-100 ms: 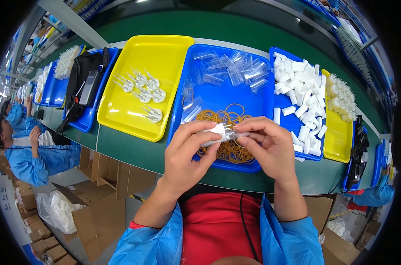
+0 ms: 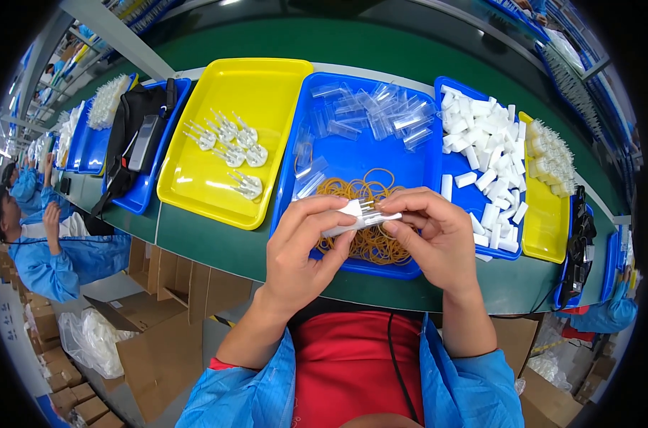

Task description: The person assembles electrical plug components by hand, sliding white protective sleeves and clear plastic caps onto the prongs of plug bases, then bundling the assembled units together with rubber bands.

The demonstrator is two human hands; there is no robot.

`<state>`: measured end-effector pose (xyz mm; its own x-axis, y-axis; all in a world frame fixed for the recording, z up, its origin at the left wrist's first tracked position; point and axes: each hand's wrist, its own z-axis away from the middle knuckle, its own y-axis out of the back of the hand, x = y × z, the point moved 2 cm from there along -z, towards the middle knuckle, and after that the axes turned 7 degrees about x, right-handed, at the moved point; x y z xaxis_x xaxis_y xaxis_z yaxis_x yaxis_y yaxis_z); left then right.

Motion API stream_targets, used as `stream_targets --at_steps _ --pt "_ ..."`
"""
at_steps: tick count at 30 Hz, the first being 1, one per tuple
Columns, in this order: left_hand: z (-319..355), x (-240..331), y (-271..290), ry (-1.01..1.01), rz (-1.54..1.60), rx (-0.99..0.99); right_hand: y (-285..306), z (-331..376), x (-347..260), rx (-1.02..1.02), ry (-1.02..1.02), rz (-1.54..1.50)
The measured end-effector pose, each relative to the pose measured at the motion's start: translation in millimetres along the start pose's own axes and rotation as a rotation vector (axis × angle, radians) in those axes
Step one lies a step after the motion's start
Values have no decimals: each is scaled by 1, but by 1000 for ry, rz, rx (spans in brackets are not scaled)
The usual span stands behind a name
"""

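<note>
Over the near part of the blue tray, my left hand pinches a white plastic part with several thin metal pins pointing right. Facing it, my right hand grips a clear plastic sleeve between thumb and fingertips. The sleeve lies against the pins; how far it covers them I cannot tell. Just below both hands is a heap of tan rubber bands. More clear plastic sleeves lie at the far end of that tray.
The yellow tray on the left carries several white pinned parts. On the right, a blue tray holds white plastic pieces, beside pinned parts in blocks. A black strap and device lie far left. Co-workers sit farther left.
My hands stay almost in place, with only a slight shift of the clear sleeve against the pins. At the left, a co-worker's hand has moved a little.
</note>
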<state>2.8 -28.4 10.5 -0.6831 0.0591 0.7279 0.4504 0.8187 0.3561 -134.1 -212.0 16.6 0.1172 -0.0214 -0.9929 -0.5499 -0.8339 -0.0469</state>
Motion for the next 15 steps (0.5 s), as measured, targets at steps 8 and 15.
stream_targets --at_steps 8,15 --pt "12 -8 -10 326 198 45 -29 13 -9 171 401 683" --pt "12 -1 -23 485 263 73 -51 14 -1 222 478 843"
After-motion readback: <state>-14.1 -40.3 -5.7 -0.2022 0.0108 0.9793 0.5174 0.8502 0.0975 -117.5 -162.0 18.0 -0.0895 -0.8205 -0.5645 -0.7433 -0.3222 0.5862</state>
